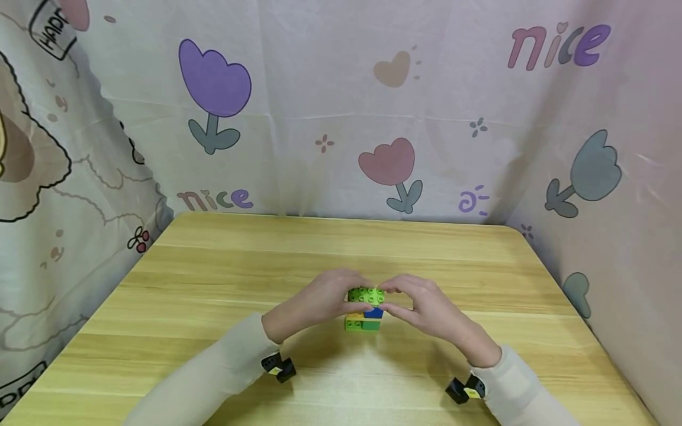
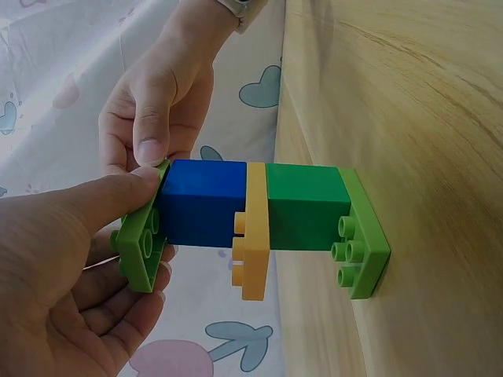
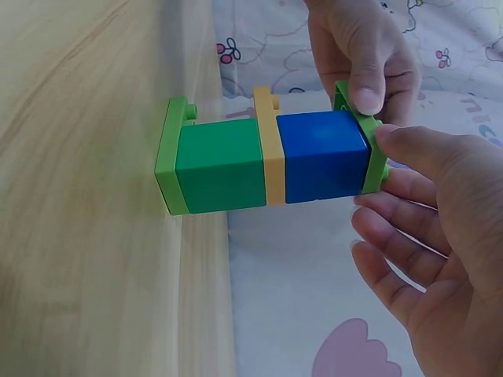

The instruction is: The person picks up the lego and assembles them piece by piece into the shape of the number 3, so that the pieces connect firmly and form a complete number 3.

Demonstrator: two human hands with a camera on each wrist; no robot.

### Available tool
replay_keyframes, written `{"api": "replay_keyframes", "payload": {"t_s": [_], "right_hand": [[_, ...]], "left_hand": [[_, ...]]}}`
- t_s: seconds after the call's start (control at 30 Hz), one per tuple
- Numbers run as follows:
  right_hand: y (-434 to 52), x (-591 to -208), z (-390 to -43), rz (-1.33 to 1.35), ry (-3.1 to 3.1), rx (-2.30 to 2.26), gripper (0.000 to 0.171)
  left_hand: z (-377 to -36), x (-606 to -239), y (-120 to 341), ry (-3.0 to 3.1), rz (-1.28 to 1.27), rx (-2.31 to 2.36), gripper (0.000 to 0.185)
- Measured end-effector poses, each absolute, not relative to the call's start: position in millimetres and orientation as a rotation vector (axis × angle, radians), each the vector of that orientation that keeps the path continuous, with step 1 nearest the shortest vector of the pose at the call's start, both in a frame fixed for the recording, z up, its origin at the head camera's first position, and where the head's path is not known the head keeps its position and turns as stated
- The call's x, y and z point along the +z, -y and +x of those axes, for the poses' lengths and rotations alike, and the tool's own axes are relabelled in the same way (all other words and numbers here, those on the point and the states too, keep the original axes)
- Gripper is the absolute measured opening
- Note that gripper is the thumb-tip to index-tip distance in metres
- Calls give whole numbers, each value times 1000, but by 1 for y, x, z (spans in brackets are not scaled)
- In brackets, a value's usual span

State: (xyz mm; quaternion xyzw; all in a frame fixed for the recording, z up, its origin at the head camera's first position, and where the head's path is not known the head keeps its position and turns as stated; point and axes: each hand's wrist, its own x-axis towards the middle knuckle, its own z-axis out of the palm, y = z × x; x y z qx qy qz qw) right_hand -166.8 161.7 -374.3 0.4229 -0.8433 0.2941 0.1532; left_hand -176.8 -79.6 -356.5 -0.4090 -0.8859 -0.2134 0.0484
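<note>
A small tower of toy building bricks stands upright on the wooden table. From the bottom up it has a light green plate (image 2: 369,243), a green brick (image 2: 302,212), a yellow-orange plate (image 3: 271,157), a blue brick (image 3: 324,157) and another light green plate (image 1: 367,296) on top. My left hand (image 1: 333,294) pinches the top plate's left end, thumb on the near side. From the right, my right hand (image 1: 428,305) pinches the same plate at its other end. Both upper and lower light green plates and the yellow-orange one jut out leftward past the bricks, showing studs.
The wooden table (image 1: 256,254) reaches back to a pale curtain (image 1: 298,71) printed with flowers and words, which also hangs along both sides. Small black devices (image 1: 279,367) are strapped at both wrists, close over the table.
</note>
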Motion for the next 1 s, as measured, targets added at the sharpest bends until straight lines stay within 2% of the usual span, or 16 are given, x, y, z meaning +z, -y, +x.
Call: {"api": "replay_keyframes", "payload": {"t_s": [0.7,1.0], "right_hand": [[-158,-374,-171,1260,2407,849,25],[-159,-370,-169,1238,2449,830,24]], "left_hand": [[-177,-353,75,2772,-1183,-778,32],[-180,-355,76,2799,-1144,-828,37]]}}
